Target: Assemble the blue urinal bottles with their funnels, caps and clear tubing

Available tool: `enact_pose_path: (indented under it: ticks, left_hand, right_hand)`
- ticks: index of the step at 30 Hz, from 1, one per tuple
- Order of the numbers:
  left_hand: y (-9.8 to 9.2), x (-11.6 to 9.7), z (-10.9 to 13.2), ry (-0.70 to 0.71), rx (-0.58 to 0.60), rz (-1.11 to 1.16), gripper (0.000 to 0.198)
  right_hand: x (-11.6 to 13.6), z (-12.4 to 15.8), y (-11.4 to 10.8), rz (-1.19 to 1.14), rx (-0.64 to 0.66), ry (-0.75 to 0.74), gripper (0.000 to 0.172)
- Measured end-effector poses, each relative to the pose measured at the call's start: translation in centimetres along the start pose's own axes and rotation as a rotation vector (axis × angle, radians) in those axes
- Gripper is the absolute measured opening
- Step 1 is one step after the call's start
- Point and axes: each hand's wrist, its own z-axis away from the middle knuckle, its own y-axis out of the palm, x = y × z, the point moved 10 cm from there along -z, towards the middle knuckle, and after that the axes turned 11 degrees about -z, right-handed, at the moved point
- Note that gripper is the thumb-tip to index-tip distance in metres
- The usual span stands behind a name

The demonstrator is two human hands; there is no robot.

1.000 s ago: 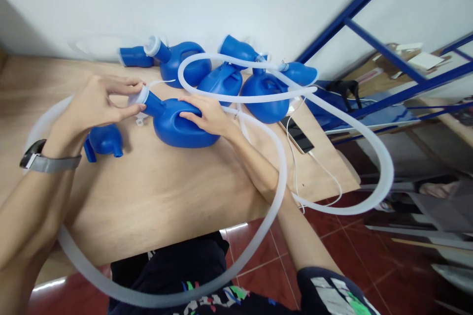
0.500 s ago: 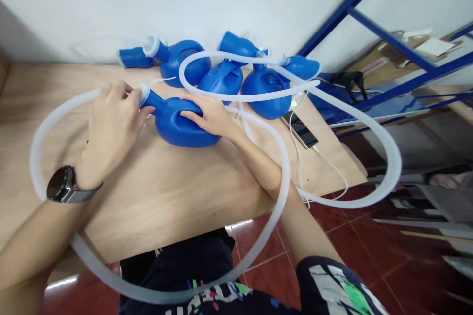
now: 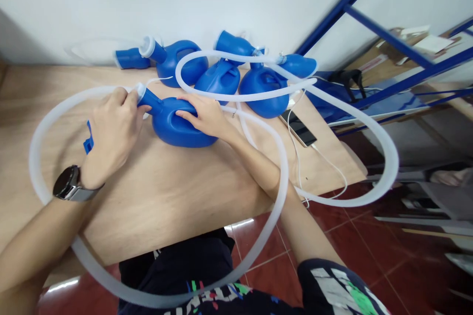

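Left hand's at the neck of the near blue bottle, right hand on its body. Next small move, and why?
Probably a small push or twist of the left hand at the bottle's white-rimmed mouth. The hose arcs in under that hand beside the mouth, but the joint itself is hidden. The right hand lies on the blue bottle, bracing it on the table, so it should stay put.

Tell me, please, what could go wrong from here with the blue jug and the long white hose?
The white hose loops around both forearms and hangs off the table edge, so moving an arm could snag it and drag things. It also lies over the other blue jugs at the wall, which a tug might topple. The phone sits near the edge under a loop.
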Motion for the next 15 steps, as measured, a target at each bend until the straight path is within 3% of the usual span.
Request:
enact_pose_path:
  ticks: [4, 5, 9, 15]
  left_hand:
    - [-0.8, -0.5, -1.4, 0.153, -0.152, 0.042, 0.098]
    - [-0.8, -0.8, -1.8, 0.198, -0.178, 0.062, 0.097]
    - [0.8, -1.6, -3.1, 0.314, -0.132, 0.197, 0.053]
    - [1.8, -0.7, -4.0, 0.304, -0.115, 0.302, 0.041]
  right_hand:
    - [0.7, -0.2, 0.3, 0.005, -0.005, -0.051, 0.066]
    - [0.9, -0.2, 0.4, 0.003, -0.002, -0.068, 0.066]
    - [1.5, -0.3, 0.7, 0.008, 0.016, -0.104, 0.065]
    - [2.9, 0.2, 1.0, 0.209, 0.093, -0.105, 0.058]
